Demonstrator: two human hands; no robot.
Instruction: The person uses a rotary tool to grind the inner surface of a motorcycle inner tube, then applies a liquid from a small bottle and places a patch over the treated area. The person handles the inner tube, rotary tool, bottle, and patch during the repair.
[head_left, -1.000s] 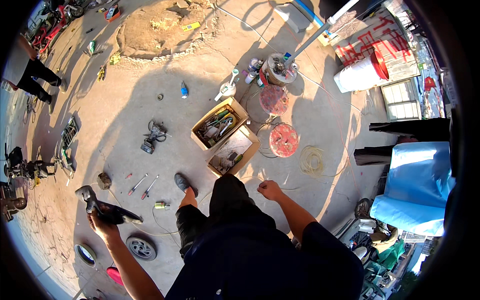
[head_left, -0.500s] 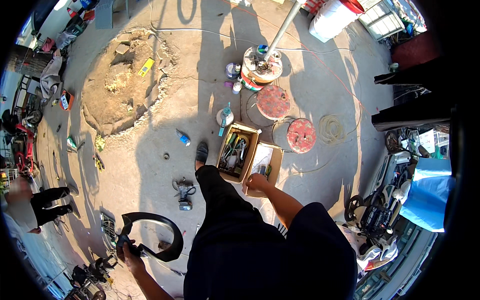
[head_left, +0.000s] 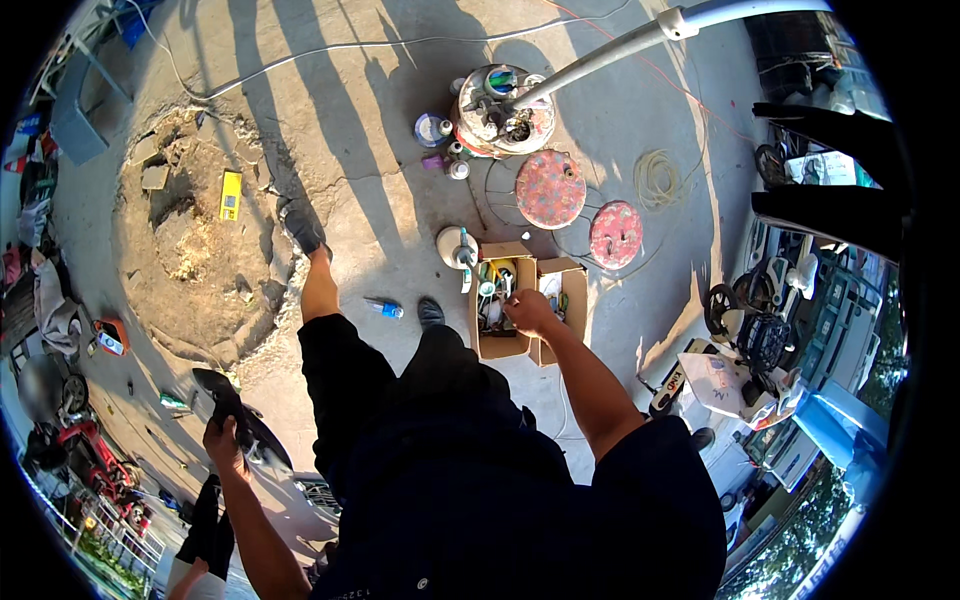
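Note:
My left hand point(head_left: 228, 447) is wrapped round a curved black piece that looks like a mudguard point(head_left: 262, 437), held off to my left at arm's length. My right hand point(head_left: 528, 312) is over a cardboard box of tools point(head_left: 503, 347), at the side where a second cardboard box point(head_left: 575, 300) adjoins it. Its fingers are curled in among the tools; what they grip, if anything, is hidden. A white bottle with a teal sprayer top point(head_left: 455, 246) stands beside the tool box's far left corner.
A blue tool or bottle point(head_left: 384, 308) lies ahead of me. Past the boxes are two red patterned round stools point(head_left: 551, 189) and a drum with a pole point(head_left: 505, 115). A yellow level point(head_left: 230, 196) lies in a broken pit point(head_left: 190, 260). Another person point(head_left: 205, 545) is at lower left.
My right hand has moved from the right box's near corner to over the tool box. The black piece has turned and moved with my left hand. My left leg has stepped out toward the pit.

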